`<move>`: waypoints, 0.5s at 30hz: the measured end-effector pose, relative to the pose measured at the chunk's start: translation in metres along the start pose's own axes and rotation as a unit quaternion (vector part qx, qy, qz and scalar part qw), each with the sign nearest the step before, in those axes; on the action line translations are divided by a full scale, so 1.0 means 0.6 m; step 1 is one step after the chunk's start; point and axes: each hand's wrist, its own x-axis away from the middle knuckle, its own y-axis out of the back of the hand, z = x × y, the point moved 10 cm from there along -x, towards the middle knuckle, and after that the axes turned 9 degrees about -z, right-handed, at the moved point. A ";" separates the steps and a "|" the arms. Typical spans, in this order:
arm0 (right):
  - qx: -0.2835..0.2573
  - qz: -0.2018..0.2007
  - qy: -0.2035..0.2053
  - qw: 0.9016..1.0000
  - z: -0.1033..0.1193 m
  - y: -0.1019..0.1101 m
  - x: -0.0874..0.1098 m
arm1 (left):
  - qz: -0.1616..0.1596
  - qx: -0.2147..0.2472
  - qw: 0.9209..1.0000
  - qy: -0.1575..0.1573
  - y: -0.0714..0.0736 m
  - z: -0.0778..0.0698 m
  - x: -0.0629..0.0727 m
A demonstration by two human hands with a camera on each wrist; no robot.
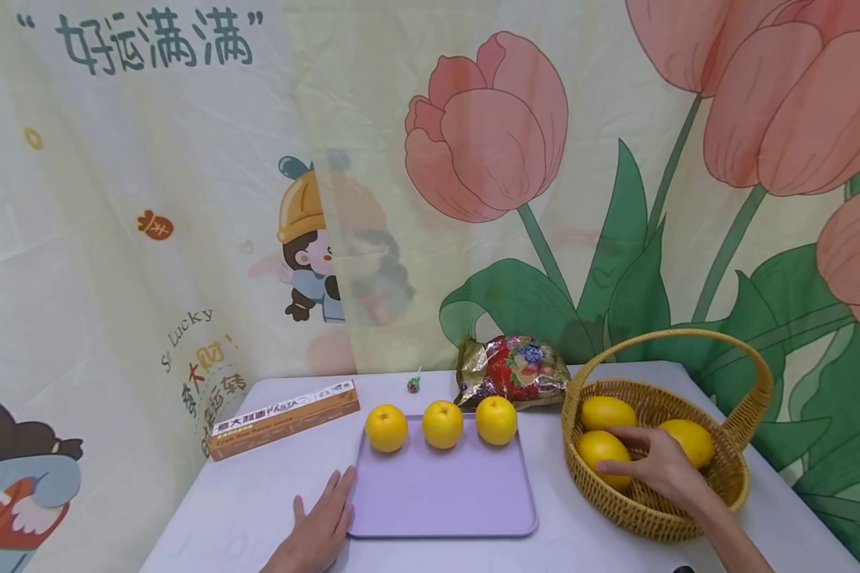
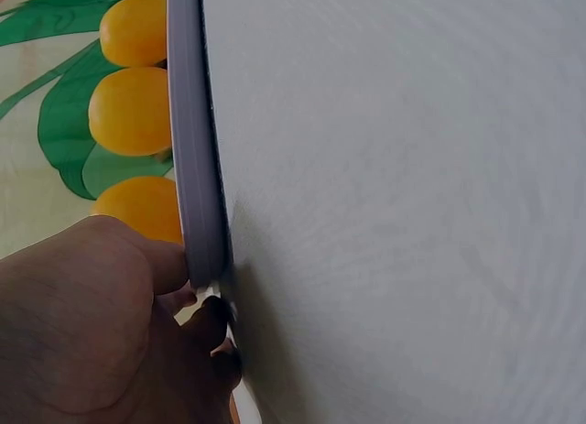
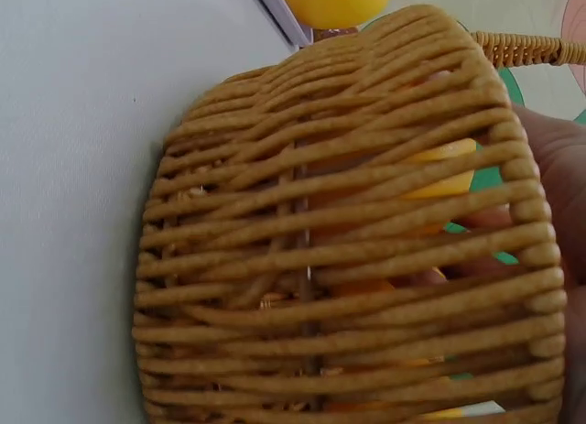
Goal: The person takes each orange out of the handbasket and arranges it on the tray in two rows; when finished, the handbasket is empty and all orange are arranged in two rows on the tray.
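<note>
Three yellow-orange oranges (image 1: 442, 425) stand in a row along the far side of a lilac tray (image 1: 440, 501). My left hand (image 1: 317, 521) lies at the tray's left edge, fingers stretched out; in the left wrist view the hand (image 2: 101, 323) touches the tray's rim (image 2: 197, 168). Inside a wicker basket (image 1: 645, 521) on the right, my right hand (image 1: 662, 468) holds the front-left orange (image 1: 602, 458) between thumb and fingers. Another orange (image 1: 609, 413) lies behind it, and one more (image 1: 690, 442) to the right. In the right wrist view the basket wall (image 3: 366, 232) hides most of the hand.
A pasta box (image 1: 284, 419) lies left of the tray. Behind the tray are a red and gold foil bag (image 1: 514, 372) and a small wrapped lollipop (image 1: 413, 384). The basket's tall handle (image 1: 677, 334) arches over its far side. A printed curtain (image 1: 373, 119) hangs behind the table.
</note>
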 end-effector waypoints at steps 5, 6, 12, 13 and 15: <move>0.002 0.005 0.006 1.000 0.001 0.002 0.004 | 0.003 0.000 1.000 0.006 0.001 0.003 0.002; -0.001 0.004 0.007 1.000 0.001 0.003 0.005 | 0.003 0.000 1.000 0.007 0.001 0.003 0.002; -0.030 -0.008 0.019 0.999 0.001 0.009 0.014 | 0.001 0.002 1.000 0.006 0.002 -0.001 0.004; -0.032 -0.010 0.023 0.999 0.003 0.011 0.016 | 0.000 0.002 1.000 0.006 0.002 -0.002 0.003; -0.035 -0.015 0.033 0.999 0.007 0.014 0.017 | 0.000 0.003 1.000 0.008 0.003 -0.002 0.003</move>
